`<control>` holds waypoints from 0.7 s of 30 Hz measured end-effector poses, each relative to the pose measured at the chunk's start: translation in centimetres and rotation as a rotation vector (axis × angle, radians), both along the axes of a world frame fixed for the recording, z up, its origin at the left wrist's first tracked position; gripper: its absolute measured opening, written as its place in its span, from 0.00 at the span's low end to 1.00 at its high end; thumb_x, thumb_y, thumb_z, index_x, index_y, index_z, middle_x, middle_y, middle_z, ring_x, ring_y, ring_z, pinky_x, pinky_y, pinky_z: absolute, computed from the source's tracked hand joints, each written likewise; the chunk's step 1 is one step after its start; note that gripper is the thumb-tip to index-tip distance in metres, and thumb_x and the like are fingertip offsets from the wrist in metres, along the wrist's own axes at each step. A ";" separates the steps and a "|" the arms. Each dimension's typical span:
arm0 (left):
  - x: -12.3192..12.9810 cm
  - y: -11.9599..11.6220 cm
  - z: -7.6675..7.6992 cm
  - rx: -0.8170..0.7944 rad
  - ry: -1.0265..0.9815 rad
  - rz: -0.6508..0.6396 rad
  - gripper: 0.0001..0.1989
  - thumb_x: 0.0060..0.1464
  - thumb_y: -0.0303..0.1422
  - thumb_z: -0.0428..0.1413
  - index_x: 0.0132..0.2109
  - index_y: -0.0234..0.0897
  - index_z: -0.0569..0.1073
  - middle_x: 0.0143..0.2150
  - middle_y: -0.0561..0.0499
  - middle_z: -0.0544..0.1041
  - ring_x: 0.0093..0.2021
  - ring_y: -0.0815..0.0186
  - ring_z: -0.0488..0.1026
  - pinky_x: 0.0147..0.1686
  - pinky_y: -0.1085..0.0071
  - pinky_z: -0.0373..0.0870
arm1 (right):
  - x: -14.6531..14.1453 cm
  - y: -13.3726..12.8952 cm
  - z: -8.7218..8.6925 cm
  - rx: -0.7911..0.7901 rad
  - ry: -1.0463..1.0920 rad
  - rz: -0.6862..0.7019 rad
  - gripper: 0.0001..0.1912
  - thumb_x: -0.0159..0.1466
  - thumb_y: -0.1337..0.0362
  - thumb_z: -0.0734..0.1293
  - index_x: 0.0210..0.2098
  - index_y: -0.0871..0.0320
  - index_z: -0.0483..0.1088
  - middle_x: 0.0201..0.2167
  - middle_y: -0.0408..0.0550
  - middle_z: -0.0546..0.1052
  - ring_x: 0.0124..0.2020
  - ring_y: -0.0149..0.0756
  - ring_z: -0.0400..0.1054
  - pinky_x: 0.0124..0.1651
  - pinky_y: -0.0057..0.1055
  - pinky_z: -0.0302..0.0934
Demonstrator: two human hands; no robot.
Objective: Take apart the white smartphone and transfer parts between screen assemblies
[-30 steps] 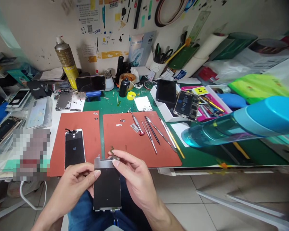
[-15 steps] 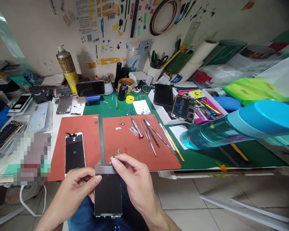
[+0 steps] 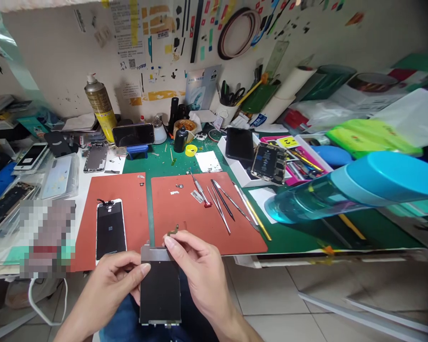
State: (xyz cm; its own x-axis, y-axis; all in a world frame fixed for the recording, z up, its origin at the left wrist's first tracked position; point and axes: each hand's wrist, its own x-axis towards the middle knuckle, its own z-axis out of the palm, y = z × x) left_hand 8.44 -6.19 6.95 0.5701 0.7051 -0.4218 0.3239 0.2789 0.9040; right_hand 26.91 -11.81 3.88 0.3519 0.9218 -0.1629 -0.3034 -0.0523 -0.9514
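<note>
My left hand grips the left edge of a phone screen panel, thumb on its face. The panel is black with a silver strip along its top, and is held upright over my lap. At its upper right corner my right hand pinches a small, thin flex cable between thumb and fingers. Whether the cable is joined to the panel is hidden by my fingers. Beyond my left hand, a white-framed phone screen lies on the left red mat.
The right red mat holds a red-ended screwdriver, tweezers and other thin tools. A blue water bottle lies to the right, near a white box bearing an opened phone. A phone leans on a blue stand.
The view has shifted slightly, so the bench items appear a little displaced. Both hands keep the same hold on the panel and the flex cable.
</note>
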 end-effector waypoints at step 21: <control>0.1 0.2 0.0 0.000 0.035 -0.003 0.21 0.62 0.49 0.61 0.30 0.37 0.75 0.25 0.54 0.73 0.26 0.66 0.74 0.30 0.73 0.71 | 0.0 0.2 0.2 0.004 -0.036 -0.008 0.13 0.67 0.54 0.74 0.32 0.58 0.81 0.28 0.46 0.76 0.30 0.34 0.67 0.33 0.29 0.64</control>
State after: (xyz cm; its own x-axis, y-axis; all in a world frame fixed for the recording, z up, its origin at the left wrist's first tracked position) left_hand 8.50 -5.99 6.99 0.5571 0.7034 -0.4413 0.3559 0.2779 0.8922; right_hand 26.92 -11.61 4.12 0.3648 0.9195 -0.1467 -0.2697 -0.0464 -0.9618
